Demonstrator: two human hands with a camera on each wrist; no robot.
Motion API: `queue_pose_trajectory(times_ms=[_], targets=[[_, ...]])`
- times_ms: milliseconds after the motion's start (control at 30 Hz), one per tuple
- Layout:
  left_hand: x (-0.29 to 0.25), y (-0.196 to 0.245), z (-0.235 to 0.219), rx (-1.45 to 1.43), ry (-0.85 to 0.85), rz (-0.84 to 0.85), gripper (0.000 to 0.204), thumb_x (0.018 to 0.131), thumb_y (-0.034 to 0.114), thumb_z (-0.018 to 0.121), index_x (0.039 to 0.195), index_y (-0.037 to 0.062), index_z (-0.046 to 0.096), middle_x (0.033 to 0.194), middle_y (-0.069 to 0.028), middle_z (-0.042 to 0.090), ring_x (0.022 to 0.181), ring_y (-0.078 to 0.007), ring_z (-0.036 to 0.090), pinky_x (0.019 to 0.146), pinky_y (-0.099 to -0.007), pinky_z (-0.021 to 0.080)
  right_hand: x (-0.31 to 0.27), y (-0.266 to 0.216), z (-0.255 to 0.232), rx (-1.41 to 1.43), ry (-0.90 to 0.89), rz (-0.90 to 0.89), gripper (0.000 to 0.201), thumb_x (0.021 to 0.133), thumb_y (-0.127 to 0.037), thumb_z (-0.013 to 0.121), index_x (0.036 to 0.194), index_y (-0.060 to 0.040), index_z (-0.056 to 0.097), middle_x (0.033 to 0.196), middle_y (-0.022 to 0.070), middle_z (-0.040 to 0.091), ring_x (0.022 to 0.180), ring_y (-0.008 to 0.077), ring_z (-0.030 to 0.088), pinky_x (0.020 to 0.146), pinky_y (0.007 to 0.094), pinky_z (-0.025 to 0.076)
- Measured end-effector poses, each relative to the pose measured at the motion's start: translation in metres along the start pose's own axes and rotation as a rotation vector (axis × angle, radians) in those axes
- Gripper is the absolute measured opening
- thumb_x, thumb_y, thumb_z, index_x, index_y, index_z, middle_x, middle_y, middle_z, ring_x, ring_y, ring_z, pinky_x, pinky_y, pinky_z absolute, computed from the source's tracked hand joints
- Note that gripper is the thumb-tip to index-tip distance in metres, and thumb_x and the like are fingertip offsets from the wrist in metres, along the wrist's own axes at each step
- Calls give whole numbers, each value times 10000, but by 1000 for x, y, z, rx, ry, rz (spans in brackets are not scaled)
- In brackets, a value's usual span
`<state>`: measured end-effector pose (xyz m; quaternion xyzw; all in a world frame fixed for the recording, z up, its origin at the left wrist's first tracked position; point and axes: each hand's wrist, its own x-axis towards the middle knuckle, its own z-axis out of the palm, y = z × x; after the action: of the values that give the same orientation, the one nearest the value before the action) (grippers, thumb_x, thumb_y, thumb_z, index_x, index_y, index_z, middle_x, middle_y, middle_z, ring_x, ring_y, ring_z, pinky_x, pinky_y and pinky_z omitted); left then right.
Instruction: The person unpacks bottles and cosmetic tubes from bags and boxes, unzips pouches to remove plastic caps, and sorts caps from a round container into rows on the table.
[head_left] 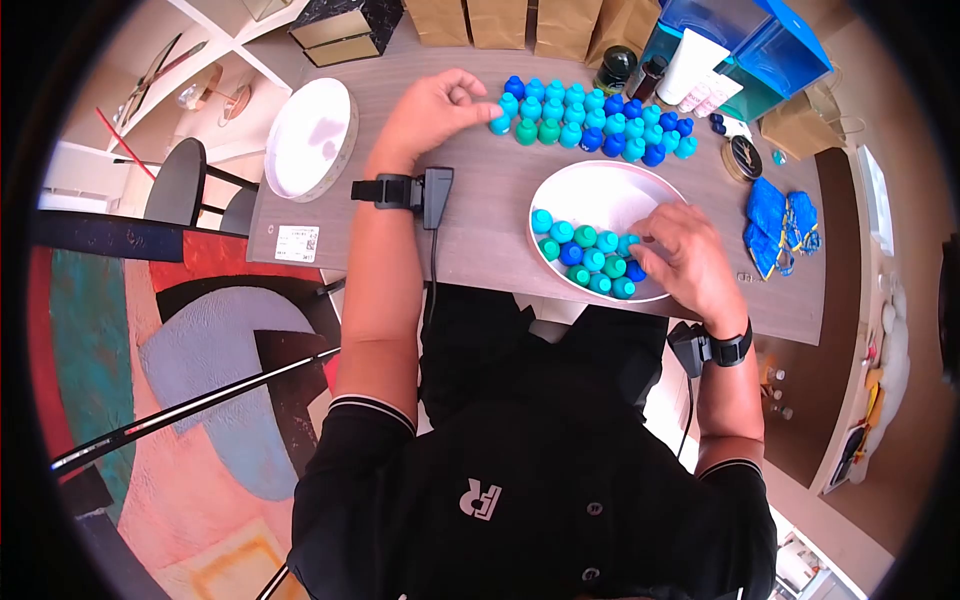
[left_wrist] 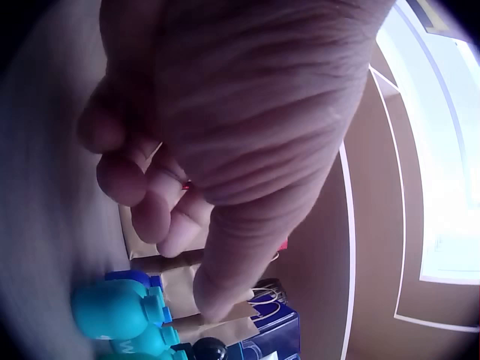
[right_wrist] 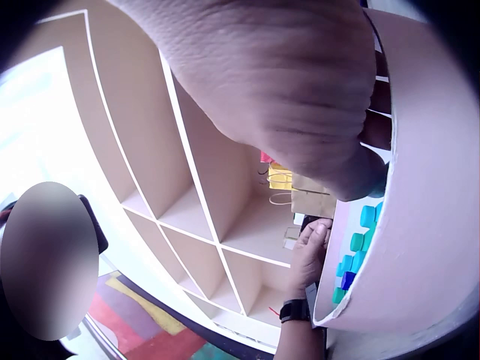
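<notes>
Small blue, teal and green bottles (head_left: 575, 112) stand in rows at the back of the table. My left hand (head_left: 432, 112) is at the left end of these rows, fingers loosely bent and thumb extended beside a light-blue bottle (head_left: 500, 125); in the left wrist view nothing is between the fingers of the left hand (left_wrist: 225, 150). More such bottles lie in the near part of a white oval tray (head_left: 600, 185). Reaching over its right side, my right hand (head_left: 690, 262) pinches a teal bottle (head_left: 627, 244) between thumb and fingers; the right wrist view mostly hides the grip.
A round white lid or tray (head_left: 312, 140) lies at the left. Along the back stand paper bags (head_left: 500, 22), a black box (head_left: 345, 30), a dark jar (head_left: 616, 68), white tubes (head_left: 692, 65) and a blue case (head_left: 740, 45). Blue pouches (head_left: 768, 225) lie on the right.
</notes>
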<state>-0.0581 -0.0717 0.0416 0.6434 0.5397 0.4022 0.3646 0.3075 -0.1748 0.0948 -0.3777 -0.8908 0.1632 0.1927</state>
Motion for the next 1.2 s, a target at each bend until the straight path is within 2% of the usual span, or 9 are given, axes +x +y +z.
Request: queue_pose_trajectory(times_ms=[33,133,300,433,533,767,967,1033,1200], targets=[[0,0,0,15,-15,3,440,726,276,909,1042,57,695,729,39,576,667,-79,525,588,-277,434,0,1,0,-2,1,-6,190,771,-125,762,935,-57,695,804,95,611,849,319,613,811,437,464],[-6,18,8,196,-43,24,404,734,206,914,1004,53,657,731,49,570,671,-57,508,600,-237,414,-4,3,-2,81,30,-16,178,776,-108,751,929,-44,687,817,100,629,807,317,617,777,431,475],[-9,29,18,320,6,68,463,671,244,947,951,56,630,720,10,588,664,-86,540,592,-266,440,-10,-1,-9,316,206,116,151,800,-48,727,947,-28,702,816,80,644,737,216,607,688,332,486],[-7,26,22,371,17,115,505,650,287,957,951,52,626,724,-18,613,667,-118,570,603,-287,467,-16,1,-17,368,280,174,136,826,-37,727,958,-17,702,824,67,651,767,168,608,705,293,486],[-6,26,23,398,-7,118,502,654,296,953,942,48,626,722,-25,612,666,-130,574,603,-295,471,-18,13,-23,334,352,140,125,857,-42,725,975,-8,700,855,54,668,778,142,603,719,276,486],[-5,23,27,392,-31,114,454,669,288,943,877,46,619,713,-23,594,652,-123,550,589,-296,454,-13,70,-18,493,546,357,165,918,-96,726,1038,11,689,877,6,688,763,63,586,703,232,480],[-1,9,28,317,-56,91,355,738,201,906,851,43,609,705,23,558,659,-79,513,585,-266,430,7,101,-7,340,437,436,159,925,-102,705,1033,15,704,830,30,701,742,79,617,679,250,504],[2,-2,28,163,-65,81,401,733,317,907,813,61,609,687,17,576,634,-90,515,574,-278,433,11,110,0,342,400,448,203,918,-123,714,1072,9,711,858,71,731,772,111,662,708,278,531],[6,-10,23,-16,-26,57,352,818,322,857,812,71,611,688,53,549,639,-44,471,556,-238,386,19,115,8,256,343,429,253,906,-138,719,1112,8,704,878,119,733,790,180,694,728,317,546]])
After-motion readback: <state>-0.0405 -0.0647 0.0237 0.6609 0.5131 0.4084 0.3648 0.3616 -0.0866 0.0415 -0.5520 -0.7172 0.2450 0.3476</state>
